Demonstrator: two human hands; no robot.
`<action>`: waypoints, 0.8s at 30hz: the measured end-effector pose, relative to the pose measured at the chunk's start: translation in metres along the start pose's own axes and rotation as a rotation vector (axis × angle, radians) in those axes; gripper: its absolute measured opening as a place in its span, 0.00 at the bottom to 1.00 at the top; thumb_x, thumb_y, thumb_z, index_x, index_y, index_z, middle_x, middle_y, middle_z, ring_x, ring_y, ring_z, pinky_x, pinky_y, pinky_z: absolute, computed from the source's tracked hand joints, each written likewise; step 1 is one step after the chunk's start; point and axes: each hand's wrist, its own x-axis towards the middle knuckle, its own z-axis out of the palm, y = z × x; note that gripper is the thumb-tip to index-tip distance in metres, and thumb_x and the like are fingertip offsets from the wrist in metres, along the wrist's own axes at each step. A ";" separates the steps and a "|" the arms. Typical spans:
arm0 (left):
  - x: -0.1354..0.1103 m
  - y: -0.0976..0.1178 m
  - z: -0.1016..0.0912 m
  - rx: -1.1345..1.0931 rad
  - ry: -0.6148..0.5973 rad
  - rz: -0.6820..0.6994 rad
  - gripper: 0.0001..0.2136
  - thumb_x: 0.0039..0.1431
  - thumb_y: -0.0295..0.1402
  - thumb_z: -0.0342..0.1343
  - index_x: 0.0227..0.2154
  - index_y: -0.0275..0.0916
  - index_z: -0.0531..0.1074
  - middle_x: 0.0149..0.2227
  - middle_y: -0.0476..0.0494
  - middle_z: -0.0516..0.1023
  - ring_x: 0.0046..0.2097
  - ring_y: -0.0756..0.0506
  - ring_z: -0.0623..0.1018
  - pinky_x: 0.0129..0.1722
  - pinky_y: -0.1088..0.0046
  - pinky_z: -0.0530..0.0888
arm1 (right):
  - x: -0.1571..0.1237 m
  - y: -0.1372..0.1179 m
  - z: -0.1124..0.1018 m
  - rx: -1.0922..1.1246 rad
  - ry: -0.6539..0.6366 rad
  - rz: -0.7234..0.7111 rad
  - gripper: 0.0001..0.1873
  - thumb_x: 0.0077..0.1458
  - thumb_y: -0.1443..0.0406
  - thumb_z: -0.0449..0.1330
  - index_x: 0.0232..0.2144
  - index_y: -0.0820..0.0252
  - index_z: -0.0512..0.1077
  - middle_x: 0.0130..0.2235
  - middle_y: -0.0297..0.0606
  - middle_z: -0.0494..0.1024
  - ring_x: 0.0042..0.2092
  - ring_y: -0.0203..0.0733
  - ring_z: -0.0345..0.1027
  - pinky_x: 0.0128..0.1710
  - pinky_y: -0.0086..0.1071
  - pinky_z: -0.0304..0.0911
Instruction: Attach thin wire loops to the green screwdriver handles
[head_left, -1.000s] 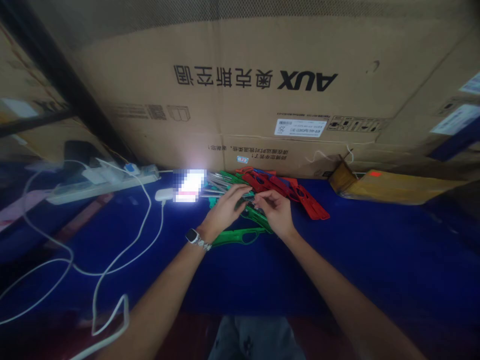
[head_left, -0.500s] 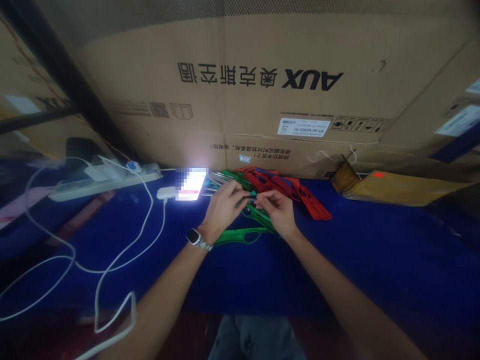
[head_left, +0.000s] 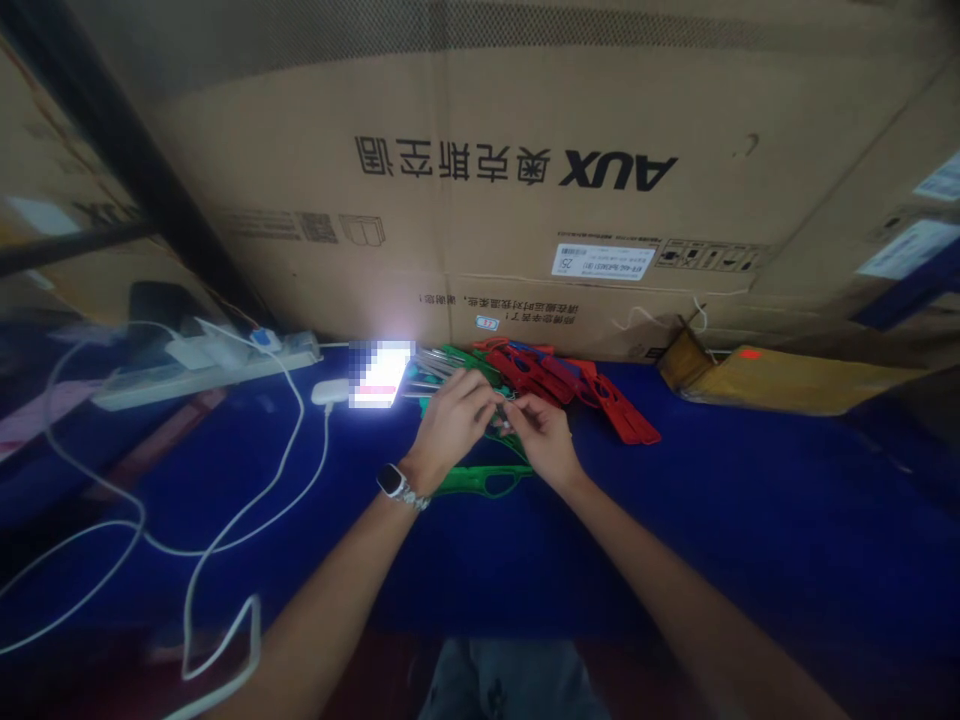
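My left hand, with a watch on its wrist, is closed in a pinch close to my right hand. The right fingers are pinched too. Between the fingertips is something small that I cannot make out. Under and just in front of the hands lies a green plastic casing half with an oval opening. Behind the hands are red plastic casing halves in a heap, and several thin metal rods stick out to the left.
A lit phone lies left of the heap, next to a white charger and its looping cable. A power strip is at the far left. A large cardboard box stands behind the blue table; a yellow package lies right.
Both hands stay together with their fingertips shifted slightly, the right hand a little to the left and lower. The whole view has moved slightly.
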 end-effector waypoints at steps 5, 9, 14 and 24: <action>0.002 0.004 0.002 0.074 0.010 -0.061 0.09 0.64 0.25 0.56 0.27 0.39 0.72 0.32 0.45 0.72 0.38 0.43 0.69 0.38 0.66 0.71 | 0.005 -0.005 0.006 0.102 -0.015 0.071 0.22 0.52 0.45 0.64 0.30 0.57 0.71 0.25 0.33 0.78 0.23 0.34 0.67 0.25 0.30 0.63; 0.004 0.004 0.001 0.073 0.017 -0.103 0.06 0.63 0.24 0.55 0.34 0.39 0.75 0.34 0.45 0.72 0.41 0.42 0.71 0.41 0.64 0.72 | 0.010 -0.008 0.002 0.126 -0.084 0.153 0.23 0.46 0.46 0.69 0.31 0.59 0.74 0.25 0.35 0.80 0.22 0.35 0.70 0.23 0.29 0.61; -0.003 -0.019 -0.016 0.000 -0.013 -0.191 0.18 0.56 0.22 0.56 0.50 0.40 0.71 0.47 0.41 0.72 0.50 0.40 0.72 0.52 0.59 0.72 | 0.014 -0.013 -0.010 0.181 -0.031 0.187 0.22 0.44 0.48 0.71 0.30 0.60 0.75 0.27 0.37 0.82 0.25 0.37 0.74 0.24 0.28 0.63; -0.016 -0.060 -0.024 0.018 -0.224 -0.240 0.19 0.57 0.19 0.51 0.50 0.39 0.73 0.54 0.41 0.76 0.56 0.39 0.73 0.58 0.54 0.69 | 0.020 -0.025 -0.013 0.197 -0.082 0.170 0.21 0.45 0.48 0.71 0.30 0.59 0.77 0.27 0.36 0.82 0.27 0.38 0.75 0.31 0.33 0.70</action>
